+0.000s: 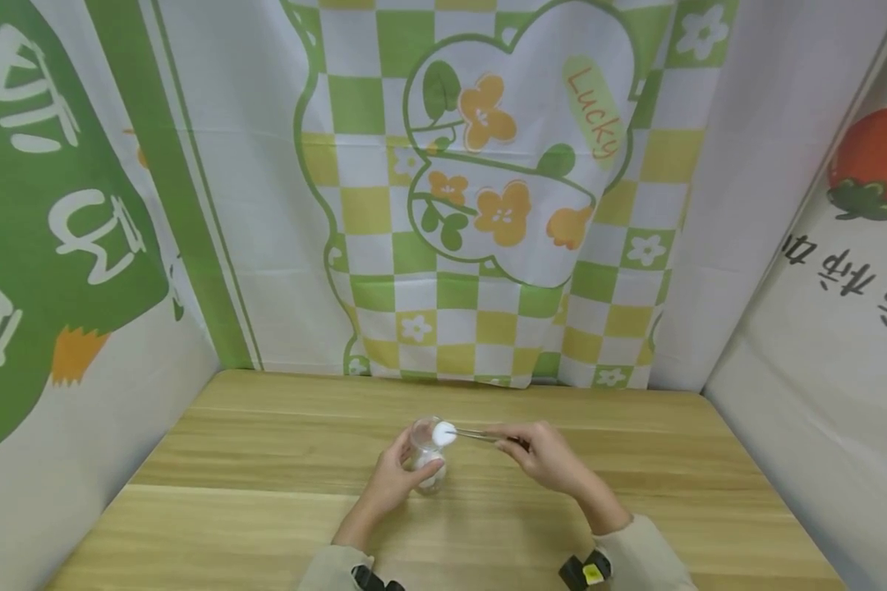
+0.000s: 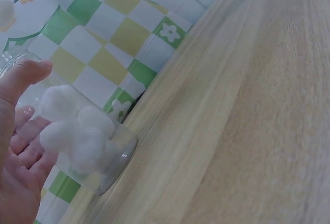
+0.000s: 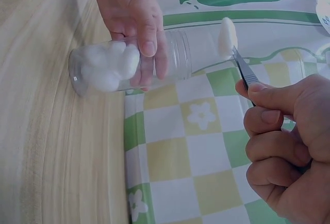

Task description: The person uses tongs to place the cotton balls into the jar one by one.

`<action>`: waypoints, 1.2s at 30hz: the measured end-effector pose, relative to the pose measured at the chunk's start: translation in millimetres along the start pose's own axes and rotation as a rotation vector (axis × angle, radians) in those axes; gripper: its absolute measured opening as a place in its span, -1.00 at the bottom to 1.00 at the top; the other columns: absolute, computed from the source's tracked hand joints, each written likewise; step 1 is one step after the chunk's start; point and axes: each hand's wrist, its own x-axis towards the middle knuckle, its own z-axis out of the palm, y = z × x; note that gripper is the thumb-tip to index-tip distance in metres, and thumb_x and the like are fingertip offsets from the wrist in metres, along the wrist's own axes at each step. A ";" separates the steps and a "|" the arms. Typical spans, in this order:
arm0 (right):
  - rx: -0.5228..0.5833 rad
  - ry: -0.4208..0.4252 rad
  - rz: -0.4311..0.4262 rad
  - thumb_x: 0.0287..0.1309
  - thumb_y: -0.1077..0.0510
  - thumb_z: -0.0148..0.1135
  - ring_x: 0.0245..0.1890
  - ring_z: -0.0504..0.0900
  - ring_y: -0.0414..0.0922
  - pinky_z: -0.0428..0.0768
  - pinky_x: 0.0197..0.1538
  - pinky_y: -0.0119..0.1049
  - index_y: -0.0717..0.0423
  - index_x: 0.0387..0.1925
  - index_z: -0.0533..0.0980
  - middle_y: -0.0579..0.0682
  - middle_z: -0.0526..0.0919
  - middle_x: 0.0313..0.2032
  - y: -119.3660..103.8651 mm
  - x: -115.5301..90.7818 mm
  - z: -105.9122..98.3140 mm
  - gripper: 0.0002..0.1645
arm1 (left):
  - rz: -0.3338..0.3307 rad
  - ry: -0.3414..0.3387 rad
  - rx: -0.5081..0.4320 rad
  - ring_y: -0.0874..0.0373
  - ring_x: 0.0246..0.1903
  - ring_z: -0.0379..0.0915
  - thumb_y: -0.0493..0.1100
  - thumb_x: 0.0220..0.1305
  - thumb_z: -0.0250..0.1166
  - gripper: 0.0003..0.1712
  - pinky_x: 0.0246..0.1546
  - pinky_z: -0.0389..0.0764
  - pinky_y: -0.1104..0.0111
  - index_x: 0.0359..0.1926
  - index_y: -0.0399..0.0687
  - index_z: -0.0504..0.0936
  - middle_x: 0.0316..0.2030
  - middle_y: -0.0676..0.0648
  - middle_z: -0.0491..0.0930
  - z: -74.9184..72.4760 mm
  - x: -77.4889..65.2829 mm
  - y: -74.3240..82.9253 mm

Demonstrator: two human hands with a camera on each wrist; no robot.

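A clear jar (image 3: 178, 54) stands upright on the table with several cotton balls (image 2: 77, 131) in its lower part. My left hand (image 1: 393, 478) grips the jar's side, thumb in front and fingers behind. My right hand (image 1: 547, 458) pinches a pair of tweezers (image 3: 244, 69), whose tips hold one white cotton ball (image 1: 444, 433). That ball hangs just above the jar's open mouth, toward its right side in the head view. In the right wrist view a gap shows between the ball and the rim.
The wooden table (image 1: 266, 443) spreads around both hands. Behind it hangs a green and yellow checked cloth (image 1: 451, 328), and printed curtains (image 1: 820, 353) close in the sides. A dark wrist strap with a yellow mark (image 1: 593, 572) sits on the right sleeve.
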 end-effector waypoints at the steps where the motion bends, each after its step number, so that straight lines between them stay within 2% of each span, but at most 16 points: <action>1: 0.001 0.000 0.000 0.25 0.28 0.16 -0.72 0.13 -0.47 0.22 -0.66 -0.60 0.26 0.00 0.60 -0.04 0.41 -0.72 -0.3 0.5 -0.3 -0.69 | 0.000 0.001 -0.002 -0.33 0.37 0.21 -0.07 0.16 0.40 -0.08 0.41 0.27 -0.15 0.42 -0.28 0.15 0.36 -0.37 0.29 0.1 0.1 0.3; 11: -0.004 0.017 0.000 0.25 0.28 0.16 -0.72 0.11 -0.48 0.20 -0.66 -0.59 0.28 0.00 0.60 -0.06 0.38 -0.73 0.4 3.4 -1.5 -0.69 | 0.008 -0.017 0.003 -0.34 0.37 0.19 -0.01 0.16 0.39 -0.05 0.41 0.23 -0.19 0.43 -0.27 0.13 0.36 -0.36 0.29 0.9 1.6 -4.2; 20: -0.012 0.034 -0.013 0.25 0.29 0.16 -0.71 0.11 -0.48 0.21 -0.66 -0.59 0.30 -0.02 0.61 0.02 0.47 -0.68 0.3 4.9 1.2 -0.70 | 0.017 -0.001 -0.002 -0.34 0.35 0.22 -0.06 0.17 0.39 -0.10 0.39 0.26 -0.19 0.41 -0.29 0.17 0.33 -0.37 0.33 3.2 -0.2 -1.2; 29: 0.002 0.045 0.021 0.26 0.27 0.16 -0.72 0.11 -0.47 0.19 -0.67 -0.59 0.27 -0.01 0.61 -0.08 0.37 -0.71 1.2 6.8 1.6 -0.70 | 0.010 0.002 0.010 -0.32 0.35 0.25 -0.06 0.15 0.40 -0.09 0.40 0.26 -0.17 0.40 -0.30 0.18 0.33 -0.36 0.35 4.0 -0.3 -0.2; 36: -0.019 0.051 0.011 0.26 0.26 0.16 -0.72 0.11 -0.47 0.18 -0.66 -0.61 0.25 0.00 0.61 -0.01 0.43 -0.69 3.8 10.4 4.1 -0.70 | 0.002 0.006 0.007 -0.31 0.36 0.24 -0.07 0.17 0.39 -0.10 0.41 0.26 -0.15 0.41 -0.29 0.17 0.33 -0.36 0.34 4.5 0.7 0.3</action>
